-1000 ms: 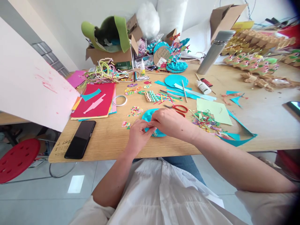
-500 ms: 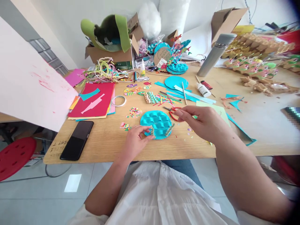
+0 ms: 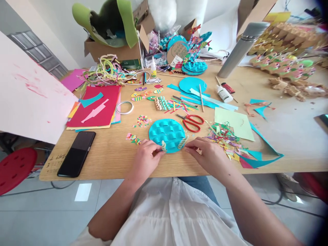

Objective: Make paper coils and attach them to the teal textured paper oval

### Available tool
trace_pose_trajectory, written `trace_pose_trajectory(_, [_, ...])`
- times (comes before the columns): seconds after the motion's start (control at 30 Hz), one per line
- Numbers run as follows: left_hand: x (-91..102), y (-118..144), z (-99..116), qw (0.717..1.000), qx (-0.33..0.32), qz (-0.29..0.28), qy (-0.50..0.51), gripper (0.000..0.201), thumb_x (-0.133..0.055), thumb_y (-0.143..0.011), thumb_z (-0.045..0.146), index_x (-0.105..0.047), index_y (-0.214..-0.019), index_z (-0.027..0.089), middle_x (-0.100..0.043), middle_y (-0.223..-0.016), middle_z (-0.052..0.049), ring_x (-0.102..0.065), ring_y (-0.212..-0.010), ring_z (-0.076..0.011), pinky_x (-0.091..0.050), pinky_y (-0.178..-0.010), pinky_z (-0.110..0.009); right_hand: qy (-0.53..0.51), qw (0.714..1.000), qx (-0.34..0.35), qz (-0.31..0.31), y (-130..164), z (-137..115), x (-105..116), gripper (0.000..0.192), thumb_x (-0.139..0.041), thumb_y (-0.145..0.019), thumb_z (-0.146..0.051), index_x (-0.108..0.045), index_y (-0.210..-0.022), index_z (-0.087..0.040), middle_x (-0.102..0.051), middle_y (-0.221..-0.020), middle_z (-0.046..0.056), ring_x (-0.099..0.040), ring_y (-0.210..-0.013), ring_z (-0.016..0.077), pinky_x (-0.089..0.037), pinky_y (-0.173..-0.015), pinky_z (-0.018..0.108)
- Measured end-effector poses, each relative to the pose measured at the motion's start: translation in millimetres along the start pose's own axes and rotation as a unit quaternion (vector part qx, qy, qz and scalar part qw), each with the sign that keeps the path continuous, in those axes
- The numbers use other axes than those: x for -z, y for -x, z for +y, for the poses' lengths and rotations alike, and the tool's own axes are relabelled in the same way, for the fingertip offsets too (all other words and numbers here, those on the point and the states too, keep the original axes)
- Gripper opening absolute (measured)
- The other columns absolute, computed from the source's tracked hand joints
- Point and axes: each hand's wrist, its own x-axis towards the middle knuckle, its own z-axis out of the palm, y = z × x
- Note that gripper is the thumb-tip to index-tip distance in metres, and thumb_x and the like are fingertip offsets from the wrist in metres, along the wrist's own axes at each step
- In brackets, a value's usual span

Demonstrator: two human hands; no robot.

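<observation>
A turquoise disc with a woven surface [image 3: 166, 134] lies flat near the table's front edge. Two pale green twisted curls stand on its near rim, a left curl [image 3: 164, 146] and a right curl [image 3: 182, 142]. My left hand [image 3: 147, 156] is closed, its thumb and fingertips pinching at the foot of the left curl. Close to the right curl, my right hand [image 3: 208, 154] has its thumb and fingers drawn together; whatever is between them is hidden. Red-handled scissors [image 3: 192, 122] rest on the table just beyond the right hand.
Paper scraps [image 3: 228, 140] pile up right of my right hand. A phone [image 3: 77, 153] and red paper sheets [image 3: 93, 106] lie to the left. Behind the disc are colourful strips [image 3: 181, 106] and a white glue bottle [image 3: 223, 94]. A grey flask [image 3: 237, 51] stands farther back.
The scissors have left my right hand and now lie on the table. That hand has moved left and nearer to the right curl. My left hand has shifted slightly lower at the left curl.
</observation>
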Motion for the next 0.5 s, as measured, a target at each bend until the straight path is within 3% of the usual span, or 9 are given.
trace_pose_trajectory(0.2, [-0.5, -1, 3, 1.000, 0.001, -0.001, -0.001, 0.015, -0.073, -0.077, 0.013, -0.063, -0.067, 0.020, -0.066, -0.069, -0.001, -0.056, -0.073, -0.0174, -0.044, -0.069, -0.031, -0.003, 1.000, 0.021, 0.004, 3, -3, -9, 0.017, -0.056, -0.089, -0.016, -0.072, -0.083, -0.018, -0.071, -0.079, 0.005, -0.065, -0.076, 0.0200, -0.047, -0.070, 0.031])
trace_pose_trajectory(0.37, [1.1, -1, 4, 1.000, 0.004, -0.008, -0.011, 0.013, -0.072, -0.078, 0.014, -0.063, -0.069, 0.019, -0.067, -0.072, -0.002, -0.056, -0.076, -0.0184, -0.045, -0.070, -0.032, -0.053, 0.996, 0.061, -0.031, 14, -17, -20, 0.025, -0.047, -0.095, -0.016, -0.071, -0.101, -0.019, -0.073, -0.088, 0.005, -0.068, -0.078, 0.0171, -0.048, -0.069, 0.027])
trace_pose_trajectory(0.5, [1.8, 1, 4, 1.000, -0.008, -0.004, -0.015, 0.013, -0.071, -0.079, 0.014, -0.064, -0.070, 0.019, -0.066, -0.071, -0.002, -0.056, -0.076, -0.0184, -0.045, -0.071, -0.033, -0.004, 0.995, 0.092, -0.037, 16, -22, -29, 0.029, -0.043, -0.096, -0.014, -0.068, -0.110, -0.019, -0.073, -0.093, 0.008, -0.069, -0.083, 0.0200, -0.049, -0.072, 0.029])
